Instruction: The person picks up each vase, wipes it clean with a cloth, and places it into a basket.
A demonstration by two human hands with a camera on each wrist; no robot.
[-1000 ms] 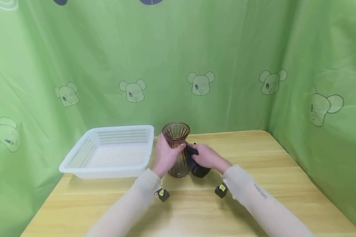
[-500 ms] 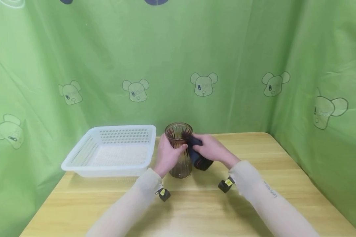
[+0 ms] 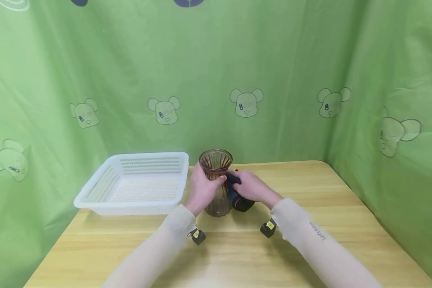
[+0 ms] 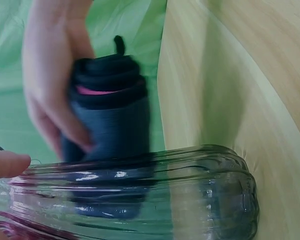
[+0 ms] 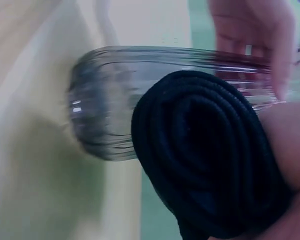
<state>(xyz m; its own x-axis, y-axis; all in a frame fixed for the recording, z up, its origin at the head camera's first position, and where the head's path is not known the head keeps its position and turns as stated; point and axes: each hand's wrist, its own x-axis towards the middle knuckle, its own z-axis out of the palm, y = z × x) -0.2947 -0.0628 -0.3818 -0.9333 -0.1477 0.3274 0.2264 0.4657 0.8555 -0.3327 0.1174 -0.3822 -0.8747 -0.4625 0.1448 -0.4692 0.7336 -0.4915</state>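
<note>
A ribbed glass vase (image 3: 217, 204), pinkish brown at the neck and clearer toward its base, stands upright on the table. My left hand (image 3: 203, 189) grips it around the narrow neck from the left, thumb across the front. On the vase's right side, my right hand (image 3: 253, 187) holds a rolled dark navy cloth (image 3: 243, 204) against the glass. The spiral of its layers faces the right wrist camera, where the cloth (image 5: 200, 150) covers part of the vase (image 5: 97, 100). A small loop and a pink strip show on the cloth (image 4: 115, 125) in the left wrist view.
A white perforated plastic basket (image 3: 129, 209) sits to the left of the vase, near the back of the wooden table (image 3: 230, 256). Behind and to both sides hangs a green curtain (image 3: 201, 60) with bear-head prints, close to the table's back edge.
The right hand swings out slightly to the right with the cloth, then comes back left, and the cloth's tilt shifts along the vase's side. The left hand keeps its grip; the vase stays in place.
</note>
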